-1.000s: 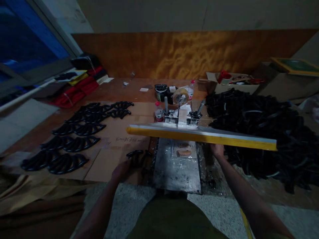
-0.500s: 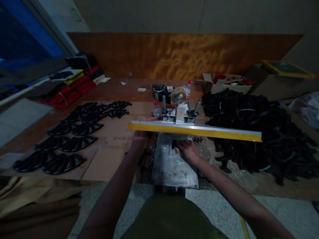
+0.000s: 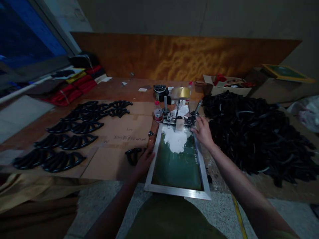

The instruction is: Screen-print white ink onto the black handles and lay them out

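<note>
A screen-printing frame [image 3: 178, 193] with a silver rim and a green mesh lies lowered in front of me. White ink [image 3: 177, 141] is spread over the far part of its mesh. My left hand [image 3: 145, 163] rests against the frame's left side, fingers stretched out and dark in shadow. Beyond the right rim my right hand [image 3: 203, 132] is open, thumb and fingers apart, close to the hinge clamp [image 3: 193, 116]. A pale wooden block [image 3: 179, 125] stands at the frame's far end. The metal plate beneath is hidden by the frame.
Black curved pieces [image 3: 63, 162] lie in rows on cardboard [image 3: 114, 132] at left; another black piece [image 3: 133, 155] is beside my left hand. A large black heap [image 3: 249, 132] fills the right. A red-capped bottle [image 3: 158, 112] and tape roll [image 3: 179, 93] stand behind the clamp.
The frame has swung down from its raised, edge-on position to lie flat. My left hand came down and nearer with it. My right hand left the plate and moved forward to the right.
</note>
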The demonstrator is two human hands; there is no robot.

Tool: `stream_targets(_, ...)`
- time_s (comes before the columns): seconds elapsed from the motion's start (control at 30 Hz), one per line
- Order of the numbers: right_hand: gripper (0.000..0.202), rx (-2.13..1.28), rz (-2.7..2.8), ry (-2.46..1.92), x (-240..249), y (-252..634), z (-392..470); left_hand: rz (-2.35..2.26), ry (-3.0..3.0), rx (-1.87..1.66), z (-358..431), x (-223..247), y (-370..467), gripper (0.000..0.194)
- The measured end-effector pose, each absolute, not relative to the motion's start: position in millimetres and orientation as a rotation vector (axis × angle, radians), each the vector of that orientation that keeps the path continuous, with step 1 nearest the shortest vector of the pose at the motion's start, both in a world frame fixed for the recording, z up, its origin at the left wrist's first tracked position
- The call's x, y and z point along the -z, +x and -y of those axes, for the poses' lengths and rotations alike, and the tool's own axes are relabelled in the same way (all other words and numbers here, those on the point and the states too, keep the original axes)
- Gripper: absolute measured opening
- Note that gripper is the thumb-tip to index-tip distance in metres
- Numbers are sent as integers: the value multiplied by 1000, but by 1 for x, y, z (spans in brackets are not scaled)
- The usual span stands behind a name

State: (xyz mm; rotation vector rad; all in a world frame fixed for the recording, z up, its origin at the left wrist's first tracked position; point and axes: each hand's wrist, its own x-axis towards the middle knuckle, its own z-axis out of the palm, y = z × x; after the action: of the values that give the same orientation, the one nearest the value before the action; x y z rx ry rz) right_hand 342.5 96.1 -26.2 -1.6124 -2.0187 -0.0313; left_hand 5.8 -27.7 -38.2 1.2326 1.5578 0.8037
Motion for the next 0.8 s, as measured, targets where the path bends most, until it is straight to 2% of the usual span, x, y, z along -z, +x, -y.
stream_targets(0.07, 59, 27, 2229, -1511, 12, 309, -112, -1528, 1181, -815, 26, 62, 7, 68)
stream_targets(0.2, 32, -115, 2564, -1678, 6, 265, -117, -1485, 1084, -834, 25, 84, 8, 69)
stream_targets(0.3, 22, -135, 2719, -1671, 16, 262, -92, -1472, 1060, -853, 25, 86, 8, 64)
stream_targets(0.5, 18, -211, 2985, -1042, 12, 283, -46, -1464, 1002, -906, 25, 84, 10, 62)
stream_targets(0.63, 11, -215, 2837, -1175, 11, 281, -53, -1440, 994, -916, 26, 79, 12, 69)
stream_targets(0.8, 24, -142, 2685, -1103, 41, 282, -33, -1424, 951, -927, 28, 72, 15, 73)
